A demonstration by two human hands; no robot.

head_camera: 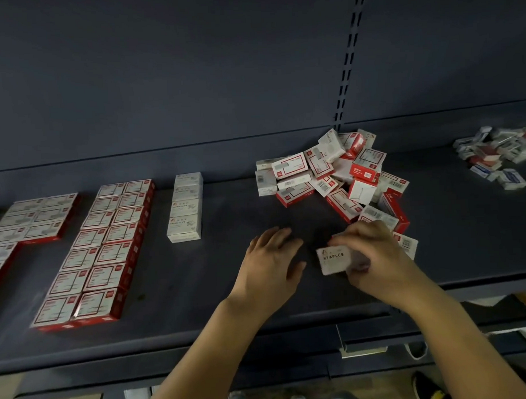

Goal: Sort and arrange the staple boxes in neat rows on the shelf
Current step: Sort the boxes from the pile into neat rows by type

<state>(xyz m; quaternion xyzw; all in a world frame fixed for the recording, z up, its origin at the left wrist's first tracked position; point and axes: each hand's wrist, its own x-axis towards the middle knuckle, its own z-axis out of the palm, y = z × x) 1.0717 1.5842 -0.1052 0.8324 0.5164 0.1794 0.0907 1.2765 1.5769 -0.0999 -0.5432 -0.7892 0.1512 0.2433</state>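
Note:
My right hand (374,255) grips a white box marked STAPLES (334,260) just above the dark shelf (213,275), near its front. My left hand (271,258) hovers beside it to the left, fingers spread, holding nothing. Behind the hands lies a loose heap of red-and-white and white staple boxes (332,176). On the left, red-and-white boxes lie in a neat double row (105,246), with more rows (33,219) further left. A single row of white boxes (186,206) runs front to back in the middle.
A second, smaller heap of mixed boxes (493,158) lies at the far right of the shelf. The shelf's back panel (192,82) has a slotted upright (348,62). The front edge (201,347) runs below my forearms.

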